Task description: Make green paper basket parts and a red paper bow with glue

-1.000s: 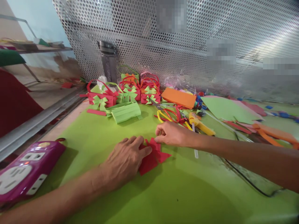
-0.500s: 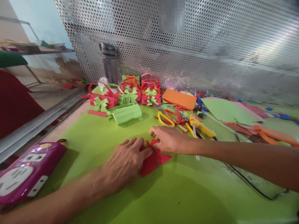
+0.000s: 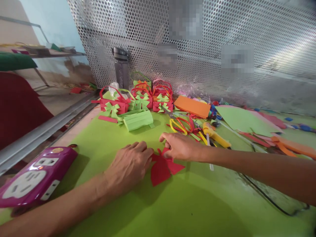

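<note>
A cut red paper piece (image 3: 160, 169) with several pointed flaps lies on the green table surface (image 3: 197, 200). My right hand (image 3: 177, 146) is closed on its upper right part, thumb pressed onto the paper. At its upper left edge rests my left hand (image 3: 130, 161), fingers curled together and fingertips against the paper; what lies under them is hidden. Beyond my hands are a folded light green paper piece (image 3: 138, 120), scissors with yellow handles (image 3: 178, 126) and a yellow glue gun (image 3: 217, 135).
Small red and green paper baskets (image 3: 115, 106) with bows stand at the back near a dark bottle (image 3: 121, 70). An orange paper piece (image 3: 192, 106) and light green sheets (image 3: 247, 120) lie right. A purple power strip (image 3: 39, 174) sits left, before a perforated metal panel (image 3: 143, 36).
My left hand has drawn slightly left off the red paper, uncovering more of it. My right hand stays at the paper. The whole view has shifted a little.
</note>
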The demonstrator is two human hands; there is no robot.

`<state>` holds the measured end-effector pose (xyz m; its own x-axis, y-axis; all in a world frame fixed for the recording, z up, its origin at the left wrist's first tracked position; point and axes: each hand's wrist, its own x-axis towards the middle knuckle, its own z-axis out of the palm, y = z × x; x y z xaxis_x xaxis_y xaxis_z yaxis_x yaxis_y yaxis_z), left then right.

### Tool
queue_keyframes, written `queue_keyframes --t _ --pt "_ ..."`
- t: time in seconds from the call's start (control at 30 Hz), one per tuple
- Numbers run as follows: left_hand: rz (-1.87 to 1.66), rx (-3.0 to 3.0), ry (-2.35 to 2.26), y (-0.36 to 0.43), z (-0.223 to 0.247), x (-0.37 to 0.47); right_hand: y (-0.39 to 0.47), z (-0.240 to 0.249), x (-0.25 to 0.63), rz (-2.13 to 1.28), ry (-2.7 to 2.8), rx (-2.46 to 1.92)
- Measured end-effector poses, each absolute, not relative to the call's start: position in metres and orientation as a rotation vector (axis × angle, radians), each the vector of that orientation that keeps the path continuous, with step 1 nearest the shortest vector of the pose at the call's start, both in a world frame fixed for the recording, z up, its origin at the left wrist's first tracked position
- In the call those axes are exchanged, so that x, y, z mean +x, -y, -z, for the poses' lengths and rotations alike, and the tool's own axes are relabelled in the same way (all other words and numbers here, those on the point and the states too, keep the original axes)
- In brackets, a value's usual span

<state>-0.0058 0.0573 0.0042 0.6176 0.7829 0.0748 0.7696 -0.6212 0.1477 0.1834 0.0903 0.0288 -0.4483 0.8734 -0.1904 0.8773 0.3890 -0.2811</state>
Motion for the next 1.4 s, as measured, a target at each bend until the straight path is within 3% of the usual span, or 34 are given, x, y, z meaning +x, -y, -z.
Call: queue_keyframes --t 0.27,0.57,0.8,0.93,1.03,1.13,1.4 --pt "-0.258 2.589 -1.400 -0.054 -0.011 -0.007 -0.103 -0.025 0.180 0.713 -2.753 1.426" --pt "-1.196 2.482 -1.164 -0.048 -0.024 -0.013 -0.103 -0.042 0.149 0.773 -2.837 1.008" --pt "-1.441 2.418 -1.351 -0.045 -0.033 -0.016 -0.095 -0.056 0.143 0.898 -2.934 0.622" --pt "-1.302 2.396 -1.312 -0.049 -0.031 -0.016 -0.087 -0.068 0.162 0.838 -3.008 1.038" --pt "-1.026 2.470 -1.261 -0.053 -0.024 -0.016 -0.071 -0.068 0.180 0.407 -2.874 1.381" --pt "-0.846 2.530 -1.275 -0.055 -0.017 -0.015 -0.048 -0.055 0.195 0.060 -2.677 1.290" --pt "-0.574 2.588 -1.315 -0.054 -0.007 -0.014 -0.028 -0.026 0.203 -0.347 -2.697 0.901"
